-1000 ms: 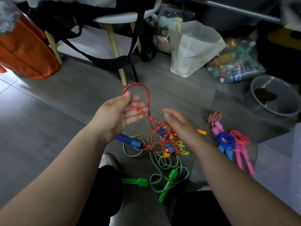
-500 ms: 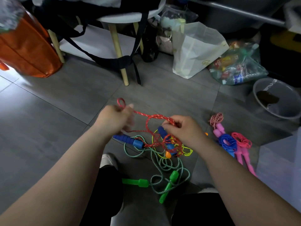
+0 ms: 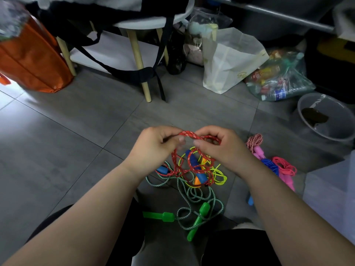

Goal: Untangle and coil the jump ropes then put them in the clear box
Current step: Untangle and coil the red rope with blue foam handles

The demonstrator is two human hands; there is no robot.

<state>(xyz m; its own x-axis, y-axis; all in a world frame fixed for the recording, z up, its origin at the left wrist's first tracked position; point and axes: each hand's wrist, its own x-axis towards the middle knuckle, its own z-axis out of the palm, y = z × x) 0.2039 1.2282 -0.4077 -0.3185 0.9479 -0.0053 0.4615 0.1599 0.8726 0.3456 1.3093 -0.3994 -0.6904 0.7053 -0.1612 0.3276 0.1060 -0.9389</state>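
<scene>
- left hand (image 3: 153, 148): fingers curled, thumb and forefinger pinching a red braided jump rope with white flecks (image 3: 189, 135).
- right hand (image 3: 221, 148): fingers curled, pinching the same rope just beside the left fingertips; a short arch of rope spans the two pinches.
- the rest of the red rope hangs below the fingers into a tangle on the grey tiled floor (image 3: 76, 150), looped round a blue foam handle (image 3: 194, 161).
- a thin neon-yellow cord (image 3: 219, 174) is in the same tangle, below the right fingers.
- a green speckled rope with green plastic handles (image 3: 192, 194) lies lower still, nearer the knees.
- right of the right fingers: three coiled ropes, red-white (image 3: 254, 140), blue (image 3: 269, 164) and pink (image 3: 284, 167), lying close together.
- clear plastic box (image 3: 330, 192): far right of the fingers, beyond the coils; i can't tell what's in it.
- writing: the clear bag of bottles (image 3: 278, 81) shows red and blue labels, too small to read; the gold mark on the cream bag (image 3: 230, 60) is unreadable.
</scene>
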